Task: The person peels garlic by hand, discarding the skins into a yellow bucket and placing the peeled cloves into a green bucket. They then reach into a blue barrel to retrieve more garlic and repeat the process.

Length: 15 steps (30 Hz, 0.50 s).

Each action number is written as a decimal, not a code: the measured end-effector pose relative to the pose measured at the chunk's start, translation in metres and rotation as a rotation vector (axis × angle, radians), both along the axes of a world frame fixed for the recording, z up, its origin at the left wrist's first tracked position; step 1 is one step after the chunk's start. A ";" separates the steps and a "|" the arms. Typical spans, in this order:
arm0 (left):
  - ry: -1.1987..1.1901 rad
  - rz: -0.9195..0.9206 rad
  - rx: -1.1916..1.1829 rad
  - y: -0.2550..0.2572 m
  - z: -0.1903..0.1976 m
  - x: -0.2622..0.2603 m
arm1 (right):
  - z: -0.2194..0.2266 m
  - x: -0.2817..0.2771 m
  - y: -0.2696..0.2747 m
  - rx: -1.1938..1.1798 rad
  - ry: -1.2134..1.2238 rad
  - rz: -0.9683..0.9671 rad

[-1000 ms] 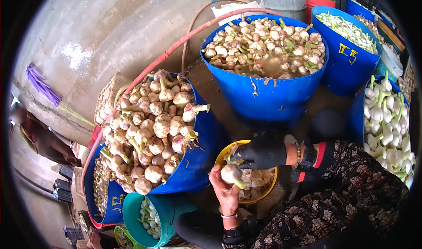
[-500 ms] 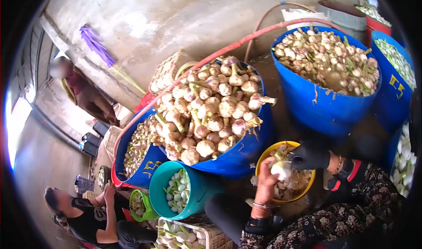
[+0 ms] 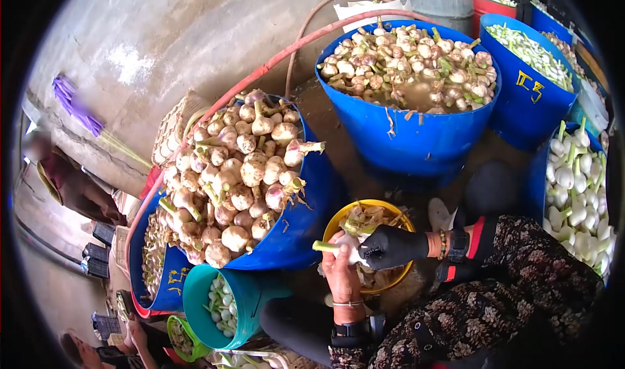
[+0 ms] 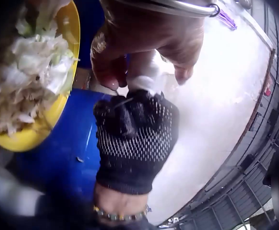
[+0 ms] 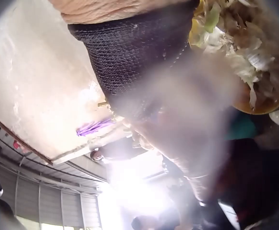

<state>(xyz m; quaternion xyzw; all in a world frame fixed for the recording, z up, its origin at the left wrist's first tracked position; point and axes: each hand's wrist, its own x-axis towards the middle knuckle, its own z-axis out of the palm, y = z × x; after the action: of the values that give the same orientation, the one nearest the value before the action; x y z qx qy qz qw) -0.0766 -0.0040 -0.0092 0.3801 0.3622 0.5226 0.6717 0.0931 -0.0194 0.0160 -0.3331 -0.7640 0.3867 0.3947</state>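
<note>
My bare left hand (image 3: 343,279) grips a whitish garlic bulb (image 3: 353,248), its green stem (image 3: 325,246) sticking out to the left past the fingers. On my right hand (image 3: 392,247) is a black glove, and its curled fingers pinch the bulb's other end. The left wrist view shows white dotted grip on the glove (image 4: 134,143) and a thin dark sliver (image 4: 124,102) at the fingertips; I cannot tell what it is. Both hands are over a yellow bucket (image 3: 331,227) of papery garlic peelings (image 4: 29,72).
Unpeeled garlic is heaped in a blue barrel (image 3: 322,186) at left; another blue barrel (image 3: 410,138) behind holds garlic in murky water. Peeled bulbs fill a teal bucket (image 3: 244,317) and a tub (image 3: 540,167) at right. A red hose (image 3: 260,70) crosses behind. Two people are at far left.
The head view swung left, then back right. The bulb has turned in my left hand so its stem now points left, and my gloved right hand has come onto its other end.
</note>
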 end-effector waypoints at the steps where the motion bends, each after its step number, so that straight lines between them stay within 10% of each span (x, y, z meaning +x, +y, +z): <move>1: -0.177 0.005 -0.032 0.000 -0.002 -0.001 | 0.006 0.004 0.001 -0.047 -0.047 0.016; 3: -0.561 -0.033 -0.144 0.004 -0.006 -0.008 | 0.001 0.012 0.006 -0.028 -0.036 0.050; 6: -0.538 -0.011 -0.108 0.008 0.009 -0.019 | 0.006 0.025 0.010 -0.038 -0.139 0.115; 8: -0.227 0.101 0.132 0.016 -0.004 -0.025 | 0.002 0.036 0.012 -0.135 -0.334 0.152; 12: -0.709 0.160 -0.173 0.015 0.022 -0.026 | -0.021 0.031 0.008 0.121 -0.983 0.027; 15: -0.747 0.127 -0.215 0.015 0.018 -0.031 | -0.010 0.019 0.014 0.098 -0.762 -0.129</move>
<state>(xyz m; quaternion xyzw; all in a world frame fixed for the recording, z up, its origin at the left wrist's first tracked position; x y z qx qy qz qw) -0.1075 0.0107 0.0083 0.0680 0.1681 0.6246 0.7596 0.1120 -0.0052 0.0059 -0.4812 -0.8508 0.1727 0.1214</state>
